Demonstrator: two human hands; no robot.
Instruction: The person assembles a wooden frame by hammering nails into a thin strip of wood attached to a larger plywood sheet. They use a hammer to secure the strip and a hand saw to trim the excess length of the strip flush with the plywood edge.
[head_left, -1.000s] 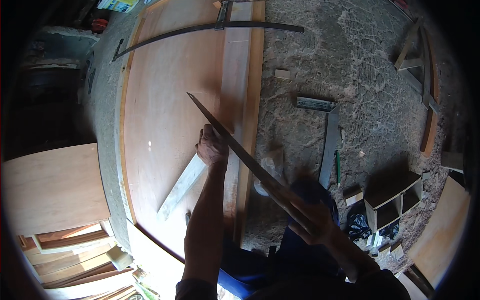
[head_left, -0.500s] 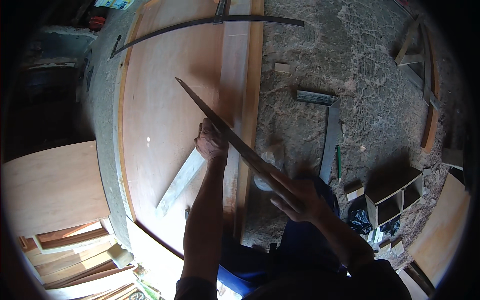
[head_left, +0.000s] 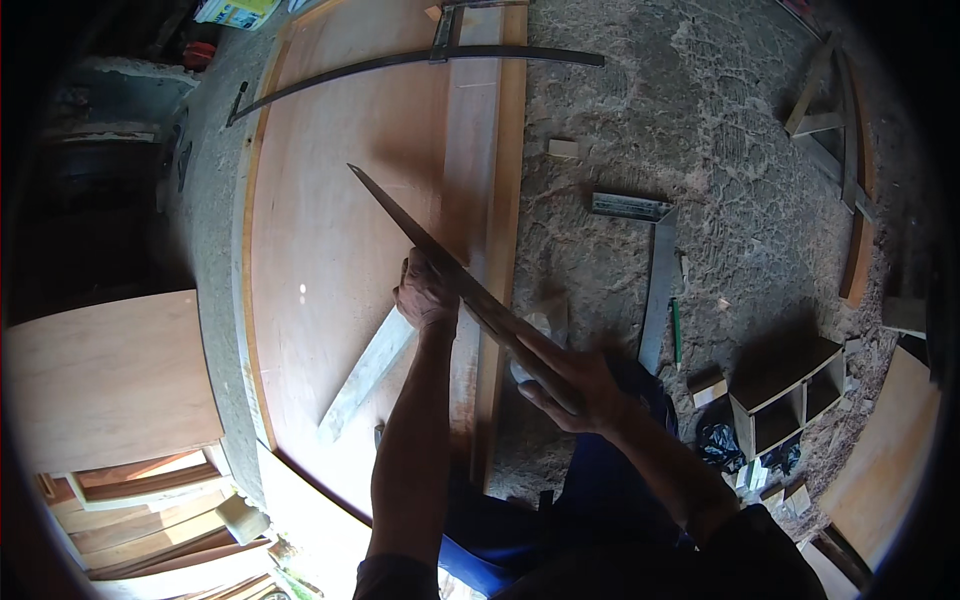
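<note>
Handsaw slants across the middle of the scene, its handle wrapped by the right hand, its narrow tip pointing far left over the broad wooden panel. The left hand looks clenched on the far part of a pale wooden strip, just beside the blade; I cannot tell whether the teeth touch wood. That closeness seems the chief danger: a blade that jumps could nick the knuckles. The strip slants toward the near left, and a slack hold might let it twist and pinch the saw. Teeth running low could score the panel. Farther out, a bar clamp crosses the panel's far part; to the right, a shifting leg could knock the try square.
</note>
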